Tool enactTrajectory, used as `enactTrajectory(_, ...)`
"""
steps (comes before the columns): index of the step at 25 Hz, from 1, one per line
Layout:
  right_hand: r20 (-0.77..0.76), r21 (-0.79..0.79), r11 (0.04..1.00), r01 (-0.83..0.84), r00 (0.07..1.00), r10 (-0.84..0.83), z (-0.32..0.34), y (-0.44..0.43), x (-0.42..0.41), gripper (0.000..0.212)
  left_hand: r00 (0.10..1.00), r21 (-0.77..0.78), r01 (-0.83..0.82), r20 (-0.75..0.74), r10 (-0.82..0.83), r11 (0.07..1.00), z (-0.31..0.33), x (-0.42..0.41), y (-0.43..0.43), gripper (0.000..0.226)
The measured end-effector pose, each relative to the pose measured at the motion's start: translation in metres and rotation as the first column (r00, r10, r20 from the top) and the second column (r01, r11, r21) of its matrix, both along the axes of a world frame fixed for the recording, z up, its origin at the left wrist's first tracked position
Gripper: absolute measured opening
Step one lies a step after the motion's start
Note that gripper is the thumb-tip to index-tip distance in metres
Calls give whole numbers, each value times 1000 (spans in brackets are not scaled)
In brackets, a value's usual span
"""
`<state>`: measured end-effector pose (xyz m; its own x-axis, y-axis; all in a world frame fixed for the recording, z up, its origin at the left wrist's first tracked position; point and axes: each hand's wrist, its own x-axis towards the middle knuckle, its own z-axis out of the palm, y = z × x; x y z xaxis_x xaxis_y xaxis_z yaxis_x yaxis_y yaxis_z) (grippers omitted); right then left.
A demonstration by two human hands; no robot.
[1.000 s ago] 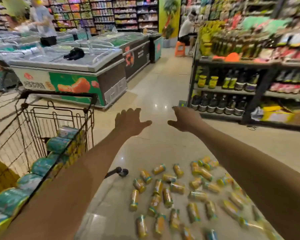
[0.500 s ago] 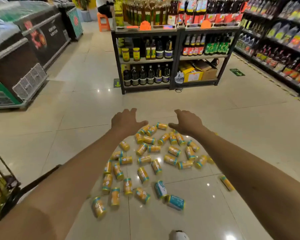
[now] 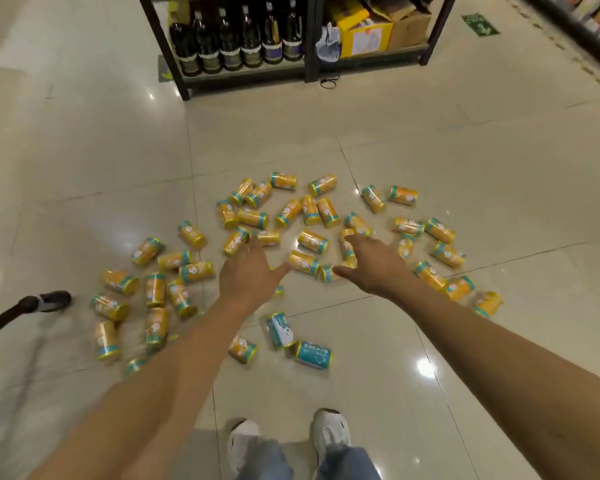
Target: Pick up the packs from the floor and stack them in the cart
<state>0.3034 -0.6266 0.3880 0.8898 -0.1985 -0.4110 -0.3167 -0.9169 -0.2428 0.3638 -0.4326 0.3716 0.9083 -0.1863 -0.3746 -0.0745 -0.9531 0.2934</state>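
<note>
Yellow packs (image 3: pixel 312 240) with teal ends; two teal packs (image 3: pixel 313 354); white shoes (image 3: pixel 329 432); cream glossy floor (image 3: pixel 465 161)

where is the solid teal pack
The teal pack lies low centre in the head view, just ahead of the right shoe, beside a teal-and-white pack.

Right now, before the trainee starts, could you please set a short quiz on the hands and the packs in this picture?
1. True or false: the left hand and the right hand each grip a pack.
2. Where do the yellow packs lie? A) in a cart B) scattered on the floor C) on a shelf
3. Fill in: the two teal packs lie nearest the person's ____.
Key: 1 false, both hands are open and hold nothing; 2 B; 3 shoes.
</note>
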Motion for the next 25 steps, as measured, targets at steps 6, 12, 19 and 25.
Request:
enactTrajectory(6,-155,84,994,75,986,-61,-191,6,12,79,989,8,-98,-109,98,995,-204,20,2,87)
enactTrajectory(12,-354,139,977,162,929,-104,-372,30,-10,97,946,58,-182,-263,191,982,-386,14,25,90)
enactTrajectory(19,-444,161,982,94,896,-13,-541,55,-34,99,882,89,-263,-381,277,961,-552,-6,19,89)
enactTrajectory(25,-433,182,980,84,901,3,-613,63,-51,96,789,-11,-486,-435,434,874,-618,-25,9,89)
